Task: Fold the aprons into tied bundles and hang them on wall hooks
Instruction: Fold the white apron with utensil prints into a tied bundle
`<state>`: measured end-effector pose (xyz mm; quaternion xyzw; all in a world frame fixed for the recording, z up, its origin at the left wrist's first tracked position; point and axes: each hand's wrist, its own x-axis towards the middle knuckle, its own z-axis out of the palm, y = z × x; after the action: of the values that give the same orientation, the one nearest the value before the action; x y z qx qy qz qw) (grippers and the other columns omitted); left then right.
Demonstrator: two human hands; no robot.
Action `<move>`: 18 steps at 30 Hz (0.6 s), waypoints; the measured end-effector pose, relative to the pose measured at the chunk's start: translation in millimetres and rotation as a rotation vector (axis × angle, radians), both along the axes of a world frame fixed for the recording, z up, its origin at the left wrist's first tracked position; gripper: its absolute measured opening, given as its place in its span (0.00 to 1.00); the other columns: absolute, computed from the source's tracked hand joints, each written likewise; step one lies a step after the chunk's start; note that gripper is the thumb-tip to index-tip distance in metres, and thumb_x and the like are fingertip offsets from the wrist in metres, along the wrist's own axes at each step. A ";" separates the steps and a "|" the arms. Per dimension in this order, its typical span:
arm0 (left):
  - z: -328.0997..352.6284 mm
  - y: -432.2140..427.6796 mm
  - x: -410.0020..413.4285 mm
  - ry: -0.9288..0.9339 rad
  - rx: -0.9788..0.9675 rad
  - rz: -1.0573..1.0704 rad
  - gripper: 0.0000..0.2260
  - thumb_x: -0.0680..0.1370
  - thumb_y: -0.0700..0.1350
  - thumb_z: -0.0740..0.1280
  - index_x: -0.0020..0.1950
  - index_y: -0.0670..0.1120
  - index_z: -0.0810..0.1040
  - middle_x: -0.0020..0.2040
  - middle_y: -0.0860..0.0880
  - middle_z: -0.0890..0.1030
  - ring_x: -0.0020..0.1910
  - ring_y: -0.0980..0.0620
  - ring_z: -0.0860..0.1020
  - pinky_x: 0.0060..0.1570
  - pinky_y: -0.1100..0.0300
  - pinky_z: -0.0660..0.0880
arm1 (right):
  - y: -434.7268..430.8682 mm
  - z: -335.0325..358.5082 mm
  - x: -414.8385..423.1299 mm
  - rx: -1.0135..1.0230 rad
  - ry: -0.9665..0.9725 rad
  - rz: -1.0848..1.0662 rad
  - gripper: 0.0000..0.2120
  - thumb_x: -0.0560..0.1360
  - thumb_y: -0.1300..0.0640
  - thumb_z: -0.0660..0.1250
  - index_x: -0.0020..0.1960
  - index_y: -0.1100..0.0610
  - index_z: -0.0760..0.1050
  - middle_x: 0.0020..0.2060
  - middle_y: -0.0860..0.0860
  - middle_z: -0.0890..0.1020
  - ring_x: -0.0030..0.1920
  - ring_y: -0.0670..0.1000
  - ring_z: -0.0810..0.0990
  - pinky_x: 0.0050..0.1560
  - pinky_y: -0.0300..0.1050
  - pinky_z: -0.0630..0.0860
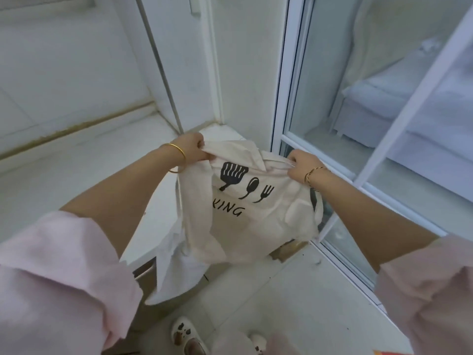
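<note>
Both hands, left (195, 147) and right (302, 166), grip bunched top edges of a limp, creased cream cloth apron (245, 216).

You have one apron (256, 221) and two hands on it: left hand (194, 147), right hand (302, 166). Its print shows three utensils: one spatula (233, 175), one spoon (252, 185), one fork (266, 193). You wear two bangles (176, 149) (313, 172) and two slippers (185, 336) (257, 340).
</note>
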<state>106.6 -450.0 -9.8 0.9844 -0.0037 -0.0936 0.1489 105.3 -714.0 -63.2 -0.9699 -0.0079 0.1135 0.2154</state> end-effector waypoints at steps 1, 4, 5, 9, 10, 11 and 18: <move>6.5 5.5 1.4 -0.037 0.004 0.010 0.15 0.75 0.51 0.70 0.42 0.43 0.68 0.43 0.46 0.72 0.45 0.46 0.69 0.37 0.58 0.63 | 2.4 2.8 2.3 0.045 -0.043 -0.013 0.06 0.74 0.63 0.60 0.49 0.56 0.72 0.45 0.54 0.74 0.46 0.55 0.72 0.44 0.42 0.66; 24.6 16.5 1.7 -0.031 -0.024 0.022 0.17 0.77 0.54 0.66 0.56 0.42 0.74 0.54 0.43 0.77 0.54 0.43 0.74 0.51 0.55 0.69 | 13.1 15.6 8.6 0.251 -0.170 -0.068 0.08 0.75 0.65 0.59 0.49 0.60 0.75 0.42 0.54 0.74 0.43 0.54 0.72 0.36 0.42 0.65; 31.2 19.5 -2.2 0.029 -0.031 0.029 0.18 0.77 0.55 0.65 0.59 0.42 0.74 0.56 0.43 0.77 0.55 0.44 0.75 0.53 0.55 0.71 | 19.0 21.0 10.4 0.335 -0.187 -0.071 0.08 0.76 0.64 0.58 0.51 0.60 0.75 0.43 0.54 0.73 0.43 0.53 0.72 0.34 0.42 0.65; 31.3 32.9 -23.8 0.476 -0.347 0.144 0.12 0.74 0.50 0.72 0.53 0.48 0.75 0.47 0.49 0.83 0.42 0.51 0.82 0.40 0.61 0.80 | 33.0 28.6 7.5 0.314 -0.031 0.076 0.08 0.75 0.63 0.62 0.54 0.58 0.68 0.42 0.51 0.72 0.42 0.51 0.72 0.35 0.39 0.67; 27.3 35.4 -29.6 0.562 -0.401 0.134 0.12 0.73 0.46 0.72 0.53 0.47 0.75 0.45 0.49 0.84 0.42 0.52 0.83 0.41 0.62 0.81 | 33.2 27.8 5.1 0.157 0.030 0.145 0.09 0.74 0.63 0.64 0.52 0.57 0.67 0.40 0.51 0.71 0.42 0.51 0.72 0.36 0.39 0.68; 22.5 37.1 -34.1 0.630 -0.424 0.118 0.10 0.74 0.41 0.71 0.54 0.45 0.76 0.44 0.50 0.85 0.42 0.52 0.84 0.42 0.62 0.81 | 32.0 27.5 2.2 -0.036 0.100 0.224 0.09 0.73 0.62 0.65 0.51 0.58 0.67 0.39 0.51 0.72 0.41 0.52 0.73 0.35 0.40 0.69; -19.5 34.1 -50.8 0.984 -0.284 0.038 0.15 0.75 0.33 0.68 0.61 0.39 0.76 0.57 0.43 0.81 0.55 0.44 0.80 0.59 0.50 0.76 | 36.1 14.8 -4.3 -0.376 -0.143 0.180 0.05 0.75 0.64 0.62 0.50 0.59 0.73 0.44 0.56 0.77 0.45 0.56 0.77 0.41 0.45 0.71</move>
<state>55.9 -415.9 -29.3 0.7937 0.0718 -0.5419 0.2669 101.1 -677.9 -48.4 -0.9939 -0.0884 0.0625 0.0186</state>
